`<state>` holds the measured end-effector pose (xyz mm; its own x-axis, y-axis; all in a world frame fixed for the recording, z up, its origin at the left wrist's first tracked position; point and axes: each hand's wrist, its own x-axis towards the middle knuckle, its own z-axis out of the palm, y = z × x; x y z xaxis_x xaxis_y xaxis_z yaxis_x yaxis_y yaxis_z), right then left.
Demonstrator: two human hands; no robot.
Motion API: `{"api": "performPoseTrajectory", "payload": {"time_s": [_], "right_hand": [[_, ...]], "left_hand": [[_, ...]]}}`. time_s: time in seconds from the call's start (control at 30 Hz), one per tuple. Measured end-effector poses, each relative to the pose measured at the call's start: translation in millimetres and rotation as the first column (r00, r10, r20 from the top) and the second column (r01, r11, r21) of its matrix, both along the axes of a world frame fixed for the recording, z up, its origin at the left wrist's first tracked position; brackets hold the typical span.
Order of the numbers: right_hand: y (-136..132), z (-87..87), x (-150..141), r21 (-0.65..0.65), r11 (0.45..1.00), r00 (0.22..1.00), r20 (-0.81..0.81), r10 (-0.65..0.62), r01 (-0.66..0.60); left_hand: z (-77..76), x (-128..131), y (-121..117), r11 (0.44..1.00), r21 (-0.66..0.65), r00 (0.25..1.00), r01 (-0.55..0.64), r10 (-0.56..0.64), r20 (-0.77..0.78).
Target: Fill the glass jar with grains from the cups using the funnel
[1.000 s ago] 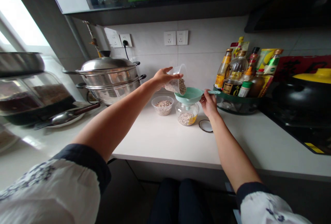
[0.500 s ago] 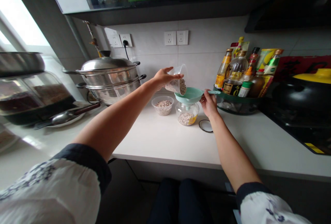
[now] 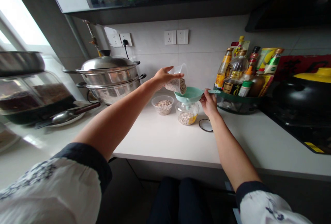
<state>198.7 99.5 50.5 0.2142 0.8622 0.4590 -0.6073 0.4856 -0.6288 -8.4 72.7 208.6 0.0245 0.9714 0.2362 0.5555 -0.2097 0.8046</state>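
Speckled grain point(image 3: 182, 86) lay near the middle of my view, inside a clear plastic cup point(image 3: 183, 69) tipped over to the right; at the far left, a metal basin point(image 3: 20, 61) sat on top of a clear container point(image 3: 49, 87) with dark and brown contents; just beside it, a metal ladle point(image 3: 63, 116) with a dark handle rested across a white plate point(image 3: 78, 117); next came a steamer point(image 3: 110, 79) of two tiers under a domed lid; my left hand point(image 3: 165, 76) was wrapped around the cup, and the cup's mouth hung at the left edge of a pale green funnel point(image 3: 189, 95); below that hand, a clear bowl point(image 3: 162, 98) with similar grain in it stood on the white counter point(image 3: 165, 141); to its right stood a round jar point(image 3: 187, 113), upright, with a layer of grain in the bottom; the funnel sat above its mouth, spout downward; my right hand point(image 3: 209, 103) pinched the funnel's handle in a narrow grip; just below it, a dark-rimmed disc point(image 3: 206, 125) lay on the counter; farther right, bottles point(image 3: 236, 72) crowded a dark green tray point(image 3: 234, 106); last came a black pot point(image 3: 302, 93) with a yellow top.
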Motion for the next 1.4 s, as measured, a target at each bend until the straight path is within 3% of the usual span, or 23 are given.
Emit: {"api": "performPoseTrajectory", "payload": {"time_s": [1.4], "right_hand": [[1.8, -1.6, 1.2, -0.037, 0.999, 0.999, 0.037, -0.025, 0.027]], "left_hand": [[-0.4, 1.2, 1.0, 0.999, 0.015, 0.999, 0.035, -0.035, -0.026]]}}
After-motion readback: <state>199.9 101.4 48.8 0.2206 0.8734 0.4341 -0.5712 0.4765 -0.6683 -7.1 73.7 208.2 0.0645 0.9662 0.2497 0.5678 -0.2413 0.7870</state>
